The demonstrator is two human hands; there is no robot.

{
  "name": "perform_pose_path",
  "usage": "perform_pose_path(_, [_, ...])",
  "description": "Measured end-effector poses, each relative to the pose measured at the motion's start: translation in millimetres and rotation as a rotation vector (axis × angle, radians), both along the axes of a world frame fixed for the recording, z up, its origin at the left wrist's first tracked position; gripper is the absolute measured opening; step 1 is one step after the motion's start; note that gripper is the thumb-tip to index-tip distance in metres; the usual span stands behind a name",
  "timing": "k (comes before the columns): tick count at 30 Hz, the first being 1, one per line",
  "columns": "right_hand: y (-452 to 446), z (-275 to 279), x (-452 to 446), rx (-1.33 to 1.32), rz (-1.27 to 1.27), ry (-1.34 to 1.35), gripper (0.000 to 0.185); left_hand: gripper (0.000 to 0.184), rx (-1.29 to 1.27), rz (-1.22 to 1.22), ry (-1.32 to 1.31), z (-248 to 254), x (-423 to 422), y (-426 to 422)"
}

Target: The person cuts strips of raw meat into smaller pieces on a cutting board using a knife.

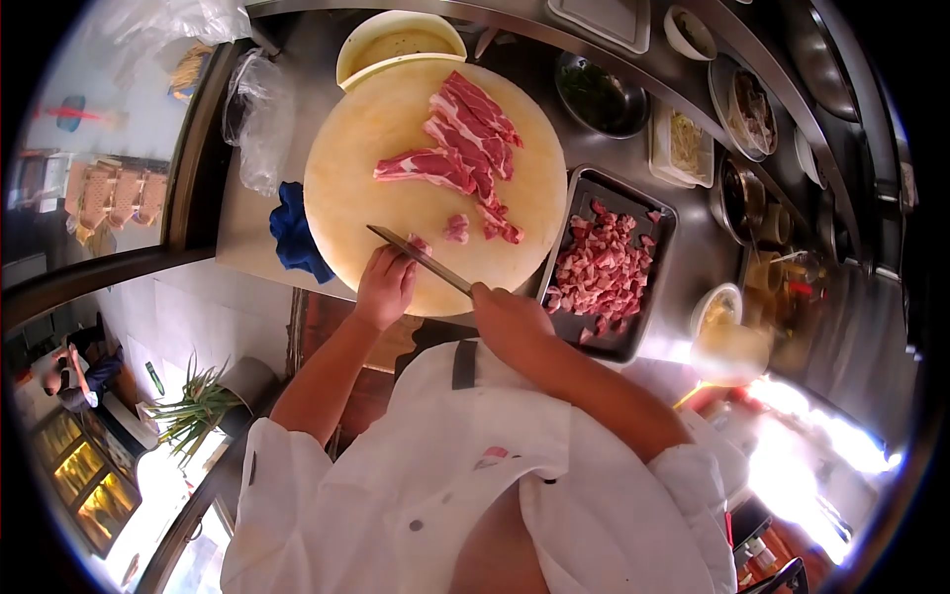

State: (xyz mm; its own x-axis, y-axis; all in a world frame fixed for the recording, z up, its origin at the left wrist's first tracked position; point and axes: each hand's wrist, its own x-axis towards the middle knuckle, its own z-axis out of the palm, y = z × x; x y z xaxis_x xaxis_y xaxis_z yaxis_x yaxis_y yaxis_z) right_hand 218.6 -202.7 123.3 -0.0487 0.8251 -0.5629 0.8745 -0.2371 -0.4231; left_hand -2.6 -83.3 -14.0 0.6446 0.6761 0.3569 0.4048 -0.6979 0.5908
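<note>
On a round cutting board [346,168] lie several strips of raw meat [465,139], with a small cut piece [456,229] below them. My right hand [510,319] is wrapped round the handle of a knife [421,259], whose blade points up and left across the board's lower part. Beside the blade, my left hand [387,284] rests on the board with its fingers bent together against a small bit of meat [420,243]. Right of the board, a dark metal tray [641,332] holds a heap of diced meat [604,262].
A pale bowl [351,54] stands behind the board. A blue cloth [297,233] and a plastic bag [262,124] lie left. At the right are a bowl of greens [599,94], a white container [683,148] and a metal shelf edge. A person [74,381] is far left.
</note>
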Motion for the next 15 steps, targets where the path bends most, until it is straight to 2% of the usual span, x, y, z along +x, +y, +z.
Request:
perform_pose_path(6, [53.9, -27.9, -30.8, 0.058, -0.026, 0.038, 0.020, 0.021, -0.019, -0.005, -0.058, 15.0, 8.3, 1.5])
perform_pose_path(9, [35.8, -22.1, -17.7, -0.042, -0.051, 0.014, 0.021, 0.021, 0.010, 0.016, 0.000, 2.6, 0.8, -0.4])
perform_pose_path(12, [-12.2, -26.4, 13.4, -0.044, -0.059, 0.005, 0.021, 0.021, 0.035, 0.062, -0.038, 11.3, 1.1, -4.7])
perform_pose_path(15, [-20.3, -7.6, 28.2, -0.031, -0.197, 0.021, 0.019, 0.022, -0.014, 0.073, -0.050, 11.7, -12.8, -8.4])
